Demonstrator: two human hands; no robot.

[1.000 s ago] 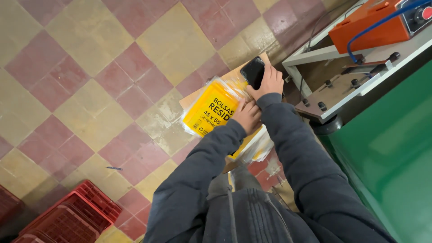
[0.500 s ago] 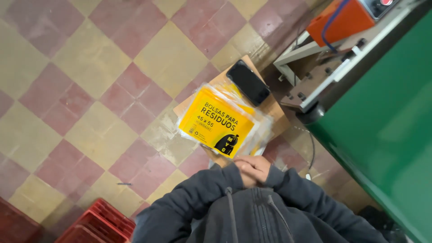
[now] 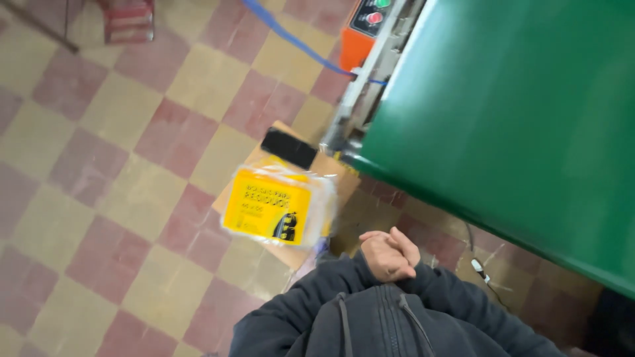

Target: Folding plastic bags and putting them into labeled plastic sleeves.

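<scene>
1. While both hands are drawn in close to the chest, the left hand [image 3: 387,254] lies on top, its back to the camera and its fingers curled over the other hand.
2. Beneath it the right hand [image 3: 405,246] shows only as a few fingertips poking out at the far side; the two hands are clasped together.
3. Neither grip holds any object; each is closed only on the other hand.
4. Dark hooded jacket sleeves [image 3: 317,297] with a front zip cover both arms up to the wrists.
5. Nearest to the hands, on the floor just ahead of them, lies a stack of clear plastic packets with a yellow printed label [image 3: 278,208], flat and a little blurred.
6. That stack rests on a flat brown cardboard sheet [image 3: 331,175], which juts out past it on the far side.
7. On the far end of the cardboard lies a black rectangular phone-like slab [image 3: 288,147], just beyond the packets and apart from the hands.
8. Underneath everything is a chequered floor of dull red and yellow tiles [image 3: 132,198].
9. A large green bench surface [image 3: 516,112] fills the right side, its edge close to the cardboard.
10. Beyond it stands an orange machine with round buttons [image 3: 367,26], and a blue cable [image 3: 297,43] runs across the floor to it.
</scene>
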